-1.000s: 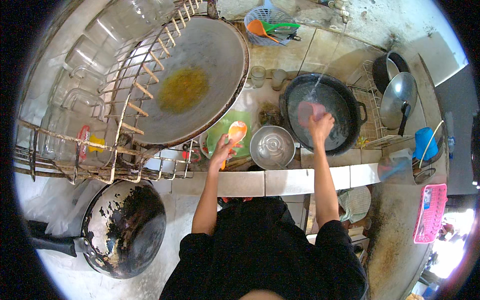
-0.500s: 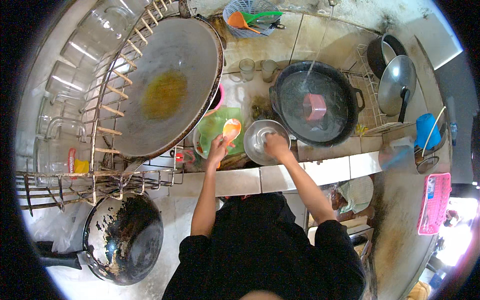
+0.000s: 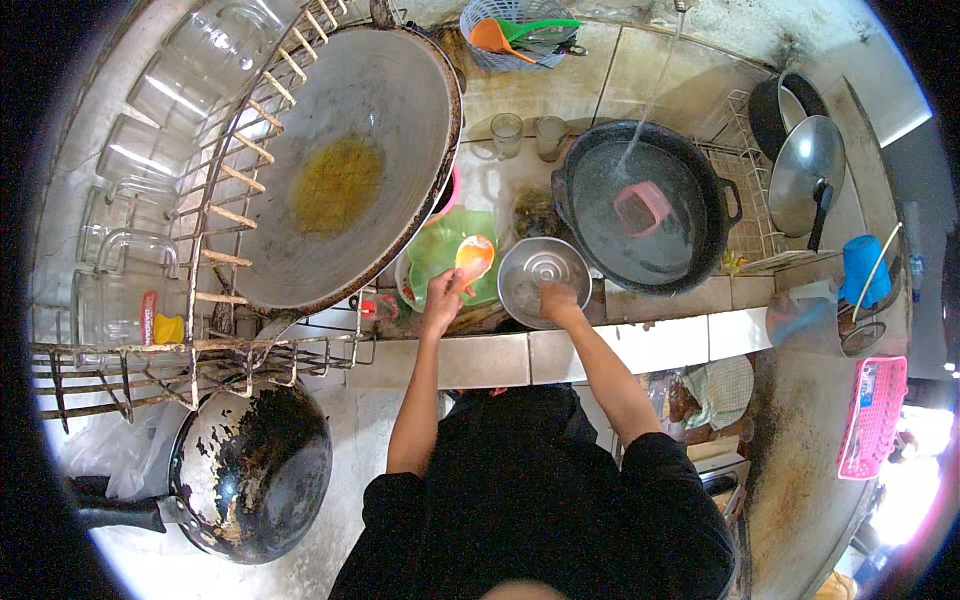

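Take the metal bowl [image 3: 545, 258] as the reference; it sits on the tabletop [image 3: 670, 304] near the front edge. Your left hand [image 3: 446, 300] is located to the left of the metal bowl, closed around the handle of an orange spoon [image 3: 474, 258]. The spoon head points away from you, shows a whitish patch, and stands apart from the bowl rim. Your right hand [image 3: 560, 304] is positioned over the near side of the metal bowl with its fingers inside the rim; whether it grips anything cannot be told from this view.

To the right of and beyond the metal bowl is a black basin [image 3: 708, 185] containing water and a pink cup [image 3: 658, 205]; a water stream [image 3: 648, 100] falls into it. Left of the metal bowl, beneath the spoon, lies a green sheet [image 3: 430, 250]. Beyond the bowl stand two glasses [image 3: 507, 135].
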Action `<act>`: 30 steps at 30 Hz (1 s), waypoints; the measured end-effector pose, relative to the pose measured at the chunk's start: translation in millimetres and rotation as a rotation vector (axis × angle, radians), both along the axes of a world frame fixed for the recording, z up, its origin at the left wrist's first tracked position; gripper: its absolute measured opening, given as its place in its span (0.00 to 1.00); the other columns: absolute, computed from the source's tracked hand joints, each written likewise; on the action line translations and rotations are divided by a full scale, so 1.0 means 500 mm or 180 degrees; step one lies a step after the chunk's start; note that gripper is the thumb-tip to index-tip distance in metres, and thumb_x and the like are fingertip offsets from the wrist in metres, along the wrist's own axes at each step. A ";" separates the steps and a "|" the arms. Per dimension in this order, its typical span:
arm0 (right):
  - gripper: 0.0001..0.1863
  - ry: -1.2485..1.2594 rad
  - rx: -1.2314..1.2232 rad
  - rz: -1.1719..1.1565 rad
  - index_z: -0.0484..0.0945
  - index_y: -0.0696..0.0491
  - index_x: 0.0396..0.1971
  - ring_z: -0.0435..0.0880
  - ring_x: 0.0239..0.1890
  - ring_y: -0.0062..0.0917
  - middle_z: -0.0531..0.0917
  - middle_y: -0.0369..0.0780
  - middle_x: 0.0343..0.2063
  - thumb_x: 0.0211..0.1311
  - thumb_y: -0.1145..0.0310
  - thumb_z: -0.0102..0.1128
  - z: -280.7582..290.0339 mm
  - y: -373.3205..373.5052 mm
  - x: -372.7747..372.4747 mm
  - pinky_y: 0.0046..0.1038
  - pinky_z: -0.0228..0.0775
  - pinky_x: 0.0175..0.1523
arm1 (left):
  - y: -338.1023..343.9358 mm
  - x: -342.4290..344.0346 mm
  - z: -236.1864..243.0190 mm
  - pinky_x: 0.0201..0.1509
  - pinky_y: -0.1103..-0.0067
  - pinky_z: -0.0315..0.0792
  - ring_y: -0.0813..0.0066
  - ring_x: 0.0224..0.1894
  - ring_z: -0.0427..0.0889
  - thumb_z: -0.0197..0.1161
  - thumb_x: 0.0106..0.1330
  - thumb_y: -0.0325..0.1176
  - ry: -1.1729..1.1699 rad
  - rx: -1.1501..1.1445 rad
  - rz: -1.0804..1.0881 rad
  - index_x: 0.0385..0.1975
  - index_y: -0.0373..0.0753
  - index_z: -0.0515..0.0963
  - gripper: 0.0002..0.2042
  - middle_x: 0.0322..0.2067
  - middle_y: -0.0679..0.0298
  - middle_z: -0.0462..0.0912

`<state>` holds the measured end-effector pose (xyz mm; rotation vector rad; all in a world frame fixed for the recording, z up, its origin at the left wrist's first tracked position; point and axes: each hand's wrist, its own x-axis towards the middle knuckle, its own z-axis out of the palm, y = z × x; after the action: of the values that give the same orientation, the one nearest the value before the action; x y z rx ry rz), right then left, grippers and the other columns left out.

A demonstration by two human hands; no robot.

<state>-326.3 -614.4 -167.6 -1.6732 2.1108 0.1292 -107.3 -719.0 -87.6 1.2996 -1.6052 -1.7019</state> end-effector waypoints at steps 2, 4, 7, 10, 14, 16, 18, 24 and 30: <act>0.10 0.0015 -0.0035 -0.0048 0.80 0.56 0.32 0.84 0.37 0.38 0.84 0.47 0.32 0.51 0.70 0.55 0.047 0.002 -0.011 0.36 0.77 0.41 | 0.000 -0.001 -0.002 0.13 0.88 0.53 0.89 0.11 0.58 0.49 0.71 0.38 0.0044 0.0026 0.0000 0.39 0.33 0.76 0.14 0.18 0.66 0.77; 0.09 0.0003 -0.0165 -0.0212 0.79 0.57 0.31 0.84 0.36 0.40 0.83 0.48 0.31 0.52 0.70 0.54 0.090 0.008 -0.025 0.37 0.77 0.40 | 0.000 -0.008 0.007 0.15 0.87 0.55 0.89 0.13 0.60 0.49 0.71 0.38 -0.0002 0.0005 -0.0069 0.39 0.33 0.75 0.13 0.19 0.66 0.77; 0.08 -0.0136 -0.0528 -0.0636 0.77 0.58 0.30 0.83 0.35 0.45 0.82 0.52 0.30 0.53 0.70 0.53 0.156 0.019 -0.036 0.42 0.75 0.40 | -0.003 -0.010 -0.007 0.20 0.87 0.60 0.88 0.18 0.65 0.48 0.71 0.37 -0.0004 -0.0003 -0.0188 0.43 0.34 0.74 0.13 0.24 0.65 0.78; 0.08 -0.0443 -0.0882 -0.0964 0.76 0.59 0.29 0.80 0.35 0.52 0.79 0.56 0.28 0.54 0.70 0.52 0.190 0.027 -0.039 0.47 0.71 0.40 | 0.002 -0.006 -0.019 0.26 0.86 0.64 0.87 0.25 0.67 0.48 0.72 0.36 0.0126 0.0139 -0.0294 0.50 0.36 0.70 0.14 0.32 0.65 0.78; 0.07 -0.0927 -0.1286 -0.0702 0.76 0.56 0.29 0.79 0.33 0.51 0.79 0.53 0.23 0.56 0.69 0.53 0.244 0.023 -0.027 0.47 0.70 0.39 | -0.001 -0.001 -0.028 0.28 0.86 0.65 0.85 0.28 0.66 0.46 0.72 0.35 0.0086 0.0586 -0.0523 0.59 0.40 0.64 0.17 0.37 0.65 0.76; 0.06 -0.1116 -0.1535 -0.0571 0.76 0.55 0.31 0.79 0.32 0.51 0.79 0.52 0.21 0.56 0.69 0.53 0.256 0.018 -0.002 0.48 0.69 0.38 | 0.001 0.003 -0.035 0.27 0.87 0.64 0.85 0.27 0.66 0.46 0.72 0.34 0.0295 0.0841 -0.0364 0.61 0.42 0.61 0.19 0.37 0.66 0.76; 0.06 -0.1027 -0.1393 -0.0460 0.76 0.54 0.32 0.79 0.30 0.51 0.79 0.52 0.21 0.57 0.70 0.52 0.257 0.013 0.022 0.48 0.69 0.36 | 0.004 0.002 -0.031 0.25 0.87 0.63 0.85 0.25 0.65 0.46 0.72 0.34 0.0429 0.0973 -0.0313 0.63 0.44 0.59 0.20 0.37 0.66 0.76; 0.19 -0.0588 -0.1377 -0.0075 0.71 0.54 0.46 0.81 0.26 0.44 0.80 0.49 0.20 0.50 0.76 0.53 0.266 -0.007 0.043 0.44 0.71 0.29 | 0.018 -0.006 0.010 0.19 0.88 0.57 0.86 0.18 0.62 0.47 0.72 0.34 0.0267 0.0634 -0.0310 0.65 0.44 0.56 0.22 0.35 0.66 0.76; 0.30 -0.0205 -0.1347 0.0296 0.64 0.54 0.59 0.83 0.24 0.38 0.82 0.46 0.21 0.52 0.75 0.51 0.256 -0.039 0.044 0.38 0.74 0.28 | 0.020 -0.005 0.024 0.17 0.86 0.61 0.86 0.15 0.65 0.47 0.72 0.35 0.0043 0.0346 -0.0214 0.65 0.42 0.58 0.22 0.33 0.63 0.78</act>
<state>-304.3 -634.0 -39.6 -1.9795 2.1157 -0.3636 -109.7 -708.7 -75.6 1.2951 -1.5848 -1.8577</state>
